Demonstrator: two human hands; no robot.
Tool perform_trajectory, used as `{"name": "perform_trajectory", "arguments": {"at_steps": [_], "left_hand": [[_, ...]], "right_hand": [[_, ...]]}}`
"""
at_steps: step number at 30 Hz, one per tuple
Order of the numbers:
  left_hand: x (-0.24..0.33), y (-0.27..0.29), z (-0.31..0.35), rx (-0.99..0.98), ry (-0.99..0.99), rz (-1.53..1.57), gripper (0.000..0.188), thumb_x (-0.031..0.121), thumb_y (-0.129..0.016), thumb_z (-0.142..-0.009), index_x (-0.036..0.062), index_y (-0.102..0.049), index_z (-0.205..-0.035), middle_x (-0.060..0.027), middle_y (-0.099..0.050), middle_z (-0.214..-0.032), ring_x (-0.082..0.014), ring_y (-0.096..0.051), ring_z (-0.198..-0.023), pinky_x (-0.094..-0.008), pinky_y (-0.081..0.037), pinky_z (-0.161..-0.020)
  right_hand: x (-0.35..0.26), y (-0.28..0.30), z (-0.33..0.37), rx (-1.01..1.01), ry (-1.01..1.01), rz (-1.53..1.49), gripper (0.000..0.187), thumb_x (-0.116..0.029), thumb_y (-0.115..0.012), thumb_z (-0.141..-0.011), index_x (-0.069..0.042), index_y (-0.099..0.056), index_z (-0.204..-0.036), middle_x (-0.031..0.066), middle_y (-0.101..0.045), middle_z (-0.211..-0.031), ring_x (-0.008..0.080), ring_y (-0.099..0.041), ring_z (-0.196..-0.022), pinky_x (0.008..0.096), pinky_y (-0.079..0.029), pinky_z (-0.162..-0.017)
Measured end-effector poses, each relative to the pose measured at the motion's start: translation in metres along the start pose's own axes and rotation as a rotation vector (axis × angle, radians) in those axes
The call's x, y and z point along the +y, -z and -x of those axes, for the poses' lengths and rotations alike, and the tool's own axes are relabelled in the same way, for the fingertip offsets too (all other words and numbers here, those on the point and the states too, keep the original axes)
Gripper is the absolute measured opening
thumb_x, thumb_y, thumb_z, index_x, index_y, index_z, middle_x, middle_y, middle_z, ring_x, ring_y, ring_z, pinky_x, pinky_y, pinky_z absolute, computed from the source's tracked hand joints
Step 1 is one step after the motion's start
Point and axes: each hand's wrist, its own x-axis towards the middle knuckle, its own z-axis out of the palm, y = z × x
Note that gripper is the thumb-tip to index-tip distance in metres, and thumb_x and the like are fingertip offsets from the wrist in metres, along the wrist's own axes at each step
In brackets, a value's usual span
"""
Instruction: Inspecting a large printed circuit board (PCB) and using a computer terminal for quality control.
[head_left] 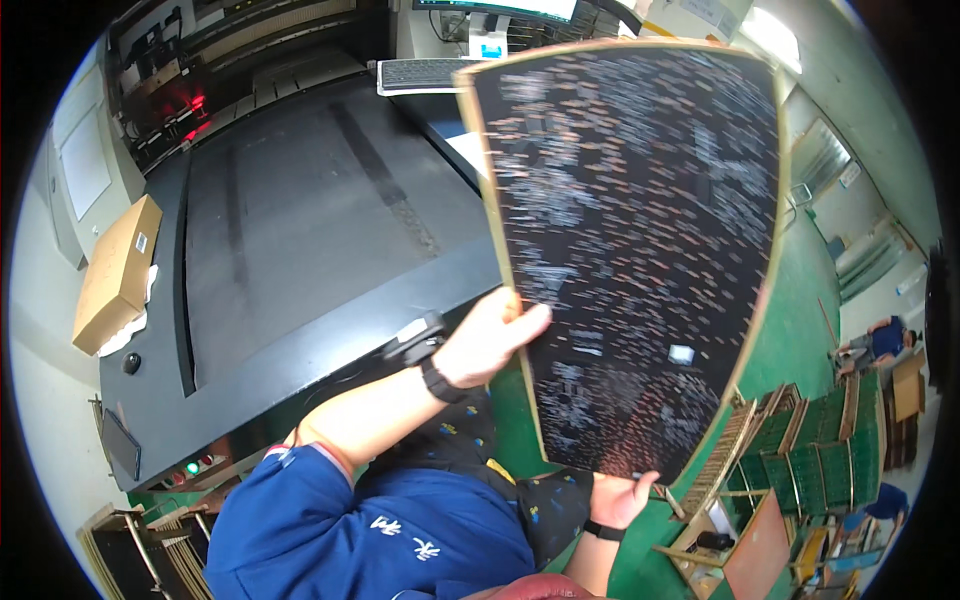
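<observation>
A large black circuit board panel (pixel 640 260) with a pale yellow edge hangs tilted in front of me, specked with copper and white marks blurred by motion. My left hand (pixel 492 335) grips its left edge, the thumb lying over the front face. At the bottom edge, my right hand (pixel 622 498) grips the panel near its lower right corner, thumb on the outside and the other fingers hidden behind the board. Each wrist wears a black band. To the left of the panel lies the wide dark bed (pixel 320 230) of a machine.
A keyboard (pixel 430 76) sits under a monitor (pixel 510 8) at the back. A cardboard box (pixel 118 272) leans at the bed's left. Slatted green racks (pixel 815 455) and a wooden crate (pixel 755 550) stand to the right on the green floor (pixel 790 340). Another person (pixel 885 342) is farther right.
</observation>
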Motion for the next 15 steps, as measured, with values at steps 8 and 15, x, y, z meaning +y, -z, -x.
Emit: {"name": "perform_trajectory", "arguments": {"at_steps": [8,15], "left_hand": [[0.051,0.043,0.089,0.497,-0.31,0.117,0.03,0.017,-0.055,-0.096,0.0029,-0.048,-0.121,-0.0087,-0.057,-0.119,-0.0189,-0.051,-0.112,-0.0375,-0.038,-0.099],[0.06,0.067,0.145,0.491,-0.362,0.109,0.046,0.036,-0.046,-0.099,0.0062,-0.042,-0.134,-0.0068,-0.05,-0.133,-0.0224,-0.047,-0.122,-0.0416,-0.036,-0.105]], "right_hand": [[0.016,-0.059,-0.051,-0.187,-0.393,-0.051,0.052,-0.039,-0.052,-0.095,-0.008,-0.044,-0.135,0.0091,-0.049,-0.137,0.0292,-0.045,-0.127,0.0484,-0.034,-0.107],[0.061,-0.112,-0.073,-0.466,-0.66,-0.02,0.036,-0.038,-0.054,-0.095,-0.007,-0.054,-0.113,0.0033,-0.06,-0.107,0.0189,-0.058,-0.088,0.0384,-0.047,-0.078]]}}
